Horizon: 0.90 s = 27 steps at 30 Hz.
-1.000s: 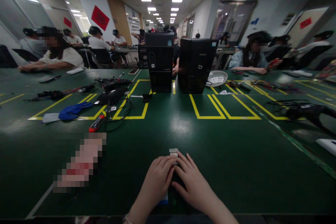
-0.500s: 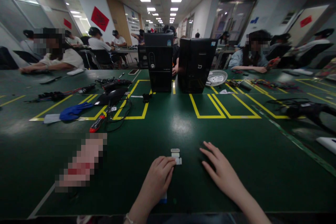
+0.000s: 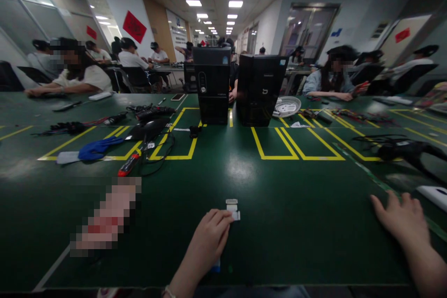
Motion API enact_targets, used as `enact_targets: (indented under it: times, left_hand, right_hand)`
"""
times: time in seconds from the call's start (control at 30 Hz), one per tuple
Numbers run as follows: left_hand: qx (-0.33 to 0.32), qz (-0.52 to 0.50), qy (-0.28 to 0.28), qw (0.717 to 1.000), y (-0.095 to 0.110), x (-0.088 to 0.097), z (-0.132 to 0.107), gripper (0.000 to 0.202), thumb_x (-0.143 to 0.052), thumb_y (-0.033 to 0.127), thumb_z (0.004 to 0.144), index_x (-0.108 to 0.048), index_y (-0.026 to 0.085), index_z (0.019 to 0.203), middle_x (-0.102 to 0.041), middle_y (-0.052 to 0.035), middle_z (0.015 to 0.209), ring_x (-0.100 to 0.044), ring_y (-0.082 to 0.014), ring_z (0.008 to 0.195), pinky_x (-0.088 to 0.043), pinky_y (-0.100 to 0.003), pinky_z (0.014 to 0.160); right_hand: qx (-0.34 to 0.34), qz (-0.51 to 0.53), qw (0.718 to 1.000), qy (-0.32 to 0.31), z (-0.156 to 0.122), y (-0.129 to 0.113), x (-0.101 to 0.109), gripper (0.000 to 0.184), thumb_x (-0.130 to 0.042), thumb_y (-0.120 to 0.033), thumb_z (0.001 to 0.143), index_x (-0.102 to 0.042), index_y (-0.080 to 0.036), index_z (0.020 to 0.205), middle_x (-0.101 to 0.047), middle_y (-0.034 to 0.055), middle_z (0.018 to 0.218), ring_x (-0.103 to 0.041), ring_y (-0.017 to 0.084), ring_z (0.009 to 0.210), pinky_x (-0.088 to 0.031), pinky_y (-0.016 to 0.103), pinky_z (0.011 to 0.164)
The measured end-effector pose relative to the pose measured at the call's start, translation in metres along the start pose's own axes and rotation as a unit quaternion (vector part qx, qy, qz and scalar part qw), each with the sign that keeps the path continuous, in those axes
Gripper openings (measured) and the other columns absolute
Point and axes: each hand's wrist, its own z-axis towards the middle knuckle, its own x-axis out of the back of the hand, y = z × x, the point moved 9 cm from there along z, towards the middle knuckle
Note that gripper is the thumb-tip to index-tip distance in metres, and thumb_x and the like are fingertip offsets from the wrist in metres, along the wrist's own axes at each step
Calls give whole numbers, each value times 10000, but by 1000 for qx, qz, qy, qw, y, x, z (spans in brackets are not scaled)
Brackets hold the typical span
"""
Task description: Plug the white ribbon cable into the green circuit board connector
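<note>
My left hand (image 3: 208, 238) rests on the green table (image 3: 286, 223) near its front edge, fingers curled together and pressed down on a small flat part. The part's white end (image 3: 233, 209) sticks out past the fingertips and a blue bit (image 3: 215, 267) shows under the palm. My right hand (image 3: 401, 216) lies far to the right, palm down, fingers spread, holding nothing. It is close to a white object (image 3: 435, 194) and a black cable bundle (image 3: 401, 148).
Two black computer towers (image 3: 212, 83) (image 3: 261, 87) stand at mid-table behind yellow floor-tape boxes (image 3: 275, 142). Cables, a blue cloth (image 3: 96, 147) and a red-handled screwdriver (image 3: 130, 163) lie at the left. A white fan grille (image 3: 287, 104) sits behind. Other people work at tables around.
My right hand left the small part and swept far right across the table, ending spread flat near the white object. My left hand stayed pressed on the part.
</note>
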Motion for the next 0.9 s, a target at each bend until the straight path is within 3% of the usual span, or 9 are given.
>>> enact_targets:
  times: [0.2,0.43,0.7,0.9]
  left_hand:
    - [-3,-3,-2,1000,1,-1,1,347,-473,46,907,-608,227,1170,-625,-56,1197,-558,-240,1101,-486,-477,965]
    - [-3,-2,1,1000,0,-2,0,346,-485,41,901,-609,232,1162,-619,-45,1206,-553,-235,1113,-484,-468,973]
    - [-9,0,1,1000,1,-1,1,351,-485,49,906,-606,227,1184,-628,-55,1191,-554,-239,1100,-481,-473,972]
    - [-7,-5,0,1000,1,-2,1,334,-474,56,915,-608,232,1165,-624,-56,1198,-558,-242,1096,-487,-484,962]
  right_hand:
    - [-22,24,998,-55,1,4,-9,817,-140,-579,919,-387,16,1422,-342,308,1436,-332,385,1342,-298,474,1033]
    - [-14,13,998,-58,-2,0,2,829,-175,-602,913,-425,23,1395,-418,305,1378,-405,403,1276,-341,489,986]
    - [101,20,993,-63,-28,-16,-5,731,-283,-513,861,-430,9,1351,-466,257,1355,-423,339,1285,-307,388,1081]
    - [188,111,972,-83,-67,-28,-3,686,-368,-519,781,-444,-115,1331,-477,221,1372,-424,292,1315,-298,392,1117]
